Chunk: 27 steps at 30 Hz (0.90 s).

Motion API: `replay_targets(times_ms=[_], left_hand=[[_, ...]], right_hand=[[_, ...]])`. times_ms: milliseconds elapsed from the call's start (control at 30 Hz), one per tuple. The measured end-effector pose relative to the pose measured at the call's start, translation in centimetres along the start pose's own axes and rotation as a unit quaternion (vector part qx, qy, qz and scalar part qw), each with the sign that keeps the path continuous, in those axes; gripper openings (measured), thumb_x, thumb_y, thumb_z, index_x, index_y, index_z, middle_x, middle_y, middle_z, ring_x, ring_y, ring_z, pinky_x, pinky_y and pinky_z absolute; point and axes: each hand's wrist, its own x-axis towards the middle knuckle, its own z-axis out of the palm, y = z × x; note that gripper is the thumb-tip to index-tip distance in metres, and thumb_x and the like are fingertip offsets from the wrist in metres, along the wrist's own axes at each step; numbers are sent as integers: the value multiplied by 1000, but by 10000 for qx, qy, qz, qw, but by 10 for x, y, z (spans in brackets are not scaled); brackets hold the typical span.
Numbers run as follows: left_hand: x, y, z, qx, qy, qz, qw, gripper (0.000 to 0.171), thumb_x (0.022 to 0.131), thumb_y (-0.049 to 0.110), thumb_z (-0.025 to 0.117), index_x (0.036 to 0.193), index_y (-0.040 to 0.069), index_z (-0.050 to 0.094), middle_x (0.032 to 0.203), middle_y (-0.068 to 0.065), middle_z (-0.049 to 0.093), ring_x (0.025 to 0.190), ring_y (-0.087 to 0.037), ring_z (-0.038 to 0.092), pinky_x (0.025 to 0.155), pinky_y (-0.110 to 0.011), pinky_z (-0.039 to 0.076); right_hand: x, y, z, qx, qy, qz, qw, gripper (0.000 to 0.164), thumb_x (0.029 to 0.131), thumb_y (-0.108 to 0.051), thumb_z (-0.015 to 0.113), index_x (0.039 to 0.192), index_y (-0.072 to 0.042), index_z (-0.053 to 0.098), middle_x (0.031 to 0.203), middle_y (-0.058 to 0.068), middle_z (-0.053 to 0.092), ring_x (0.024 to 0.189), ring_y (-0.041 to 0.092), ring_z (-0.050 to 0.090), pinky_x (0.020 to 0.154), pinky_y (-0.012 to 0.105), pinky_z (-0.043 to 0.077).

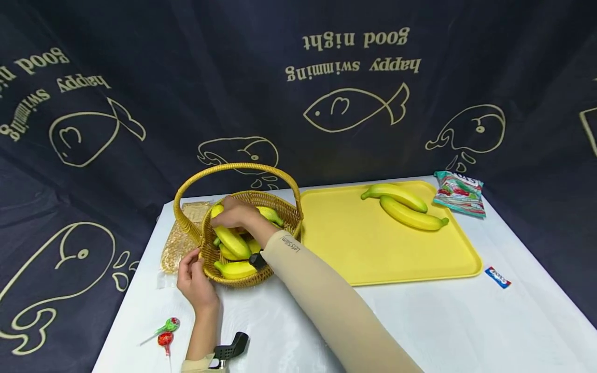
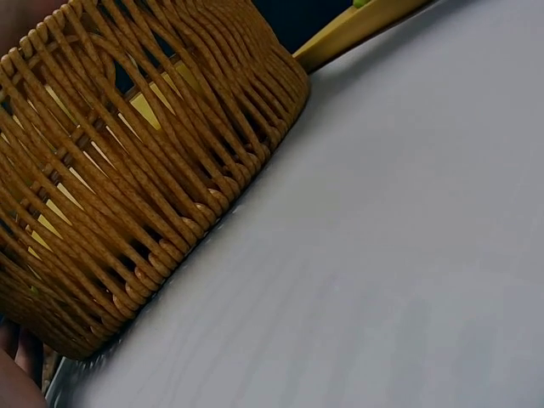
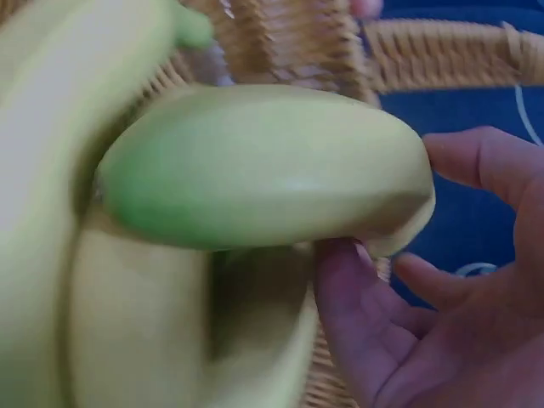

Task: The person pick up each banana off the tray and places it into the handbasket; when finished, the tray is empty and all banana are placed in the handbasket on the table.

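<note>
A wicker basket (image 1: 252, 281) with an arched handle stands at the left of the table, with several bananas in it. My right hand (image 1: 235, 213) reaches into it and pinches one banana (image 1: 233, 244) near its far end. In the right wrist view, thumb and fingers hold the end of that banana (image 3: 263, 170), which lies over other bananas (image 3: 127, 314). My left hand (image 1: 198, 285) grips the basket's near left rim. The left wrist view shows the basket's woven side (image 2: 153, 170), with a bit of the left hand (image 2: 17, 365) at the lower left corner.
A yellow tray (image 1: 340, 238) right of the basket bears two bananas (image 1: 415, 216). A snack bag (image 1: 460, 194) overlaps its far right corner, and a small wrapped candy (image 1: 498, 277) lies beside it. Two lollipops (image 1: 165, 338) lie front left; a clear packet (image 1: 177, 248) sits behind the basket.
</note>
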Motion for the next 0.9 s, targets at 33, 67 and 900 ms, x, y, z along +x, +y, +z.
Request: replay_targets(times_ms=[33, 67, 900], left_hand=[[0, 0, 1, -22, 5, 9, 10000, 25, 89, -3, 48, 108, -10, 63, 111, -17, 62, 109, -24, 56, 87, -25, 44], [-1, -1, 1, -37, -9, 11, 10000, 25, 90, -3, 48, 108, -10, 63, 110, -17, 62, 109, -24, 56, 86, -26, 45], [-7, 24, 7, -2, -71, -21, 10000, 27, 87, -7, 47, 108, -16, 60, 109, -23, 62, 106, -25, 57, 85, -25, 45]], right_hand=[[2, 2, 6, 37, 66, 12, 10000, 35, 83, -37, 71, 103, -12, 56, 81, 1, 55, 69, 20, 59, 60, 33, 51], [4, 4, 11, 26, 111, 17, 9999, 35, 83, -38, 71, 100, -12, 56, 79, 1, 54, 68, 20, 59, 59, 32, 51], [-4, 10, 6, -537, 12, -503, 9973, 56, 94, -38, 60, 140, -11, 43, 85, 4, 64, 58, 18, 64, 57, 28, 52]])
